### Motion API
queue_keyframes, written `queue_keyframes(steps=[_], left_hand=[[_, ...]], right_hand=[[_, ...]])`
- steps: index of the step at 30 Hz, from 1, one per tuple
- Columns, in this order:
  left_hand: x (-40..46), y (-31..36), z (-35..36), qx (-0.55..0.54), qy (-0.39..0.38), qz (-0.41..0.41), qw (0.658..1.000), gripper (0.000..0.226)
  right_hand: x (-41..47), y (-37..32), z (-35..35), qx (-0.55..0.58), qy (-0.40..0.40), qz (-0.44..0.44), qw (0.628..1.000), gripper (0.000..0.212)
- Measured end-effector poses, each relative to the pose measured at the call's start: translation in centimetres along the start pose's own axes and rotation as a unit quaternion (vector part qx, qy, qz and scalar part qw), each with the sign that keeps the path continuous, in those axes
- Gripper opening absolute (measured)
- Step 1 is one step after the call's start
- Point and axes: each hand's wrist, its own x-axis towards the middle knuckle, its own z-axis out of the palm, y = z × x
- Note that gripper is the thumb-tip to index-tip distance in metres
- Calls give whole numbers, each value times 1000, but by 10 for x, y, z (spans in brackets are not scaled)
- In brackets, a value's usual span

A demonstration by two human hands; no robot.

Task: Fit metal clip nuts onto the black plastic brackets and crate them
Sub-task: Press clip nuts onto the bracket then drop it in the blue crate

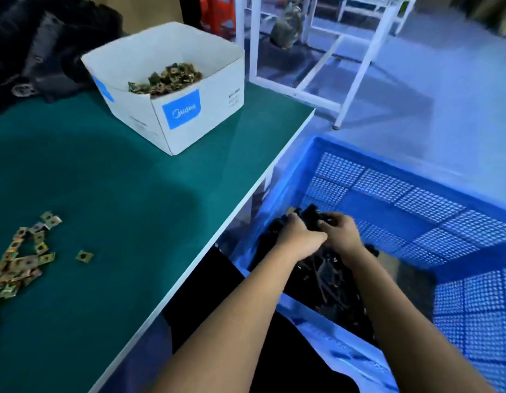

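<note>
Blue crate point(416, 194), right of the tabletop point(132, 180): held black brackets point(331, 279); left hand point(298, 236) and right hand point(341, 231), close together, apparently gripped some, though blurred. Clip nuts point(22, 259) lay loose near left; more filled the far white box point(172, 89).

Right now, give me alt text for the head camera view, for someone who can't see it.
Both hands, the left hand and right hand, grip black plastic brackets inside a blue mesh crate beside a green-topped table. On the table, loose metal clip nuts lie scattered near a white cardboard box holding more.
</note>
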Motion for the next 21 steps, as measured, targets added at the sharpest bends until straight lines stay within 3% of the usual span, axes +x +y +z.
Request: queue_keyframes(steps=[5,9,11,13,15,18,21], left_hand=[[16,-27,-12,102,45,-37,993,64],[3,4,-28,134,133,75,979,37],[-15,31,-41,134,187,177,957,28],[-39,58,-58,117,256,273,920,24],[-65,76,-81,70,321,343,880,15],[-98,83,-126,-3,384,395,834,8],[-123,63,-176,-65,451,384,803,10]], right_hand=[[9,-3,17,-162,-9,40,986,56],[-3,-39,13,-141,51,-6,989,29],[-17,-69,4,-154,77,-55,983,7],[-34,-100,-3,-227,103,-132,959,17],[-57,-134,-7,-219,158,-210,940,27],[-100,-189,-3,-180,226,-313,905,20],[-137,-246,21,-135,171,-406,888,14]])
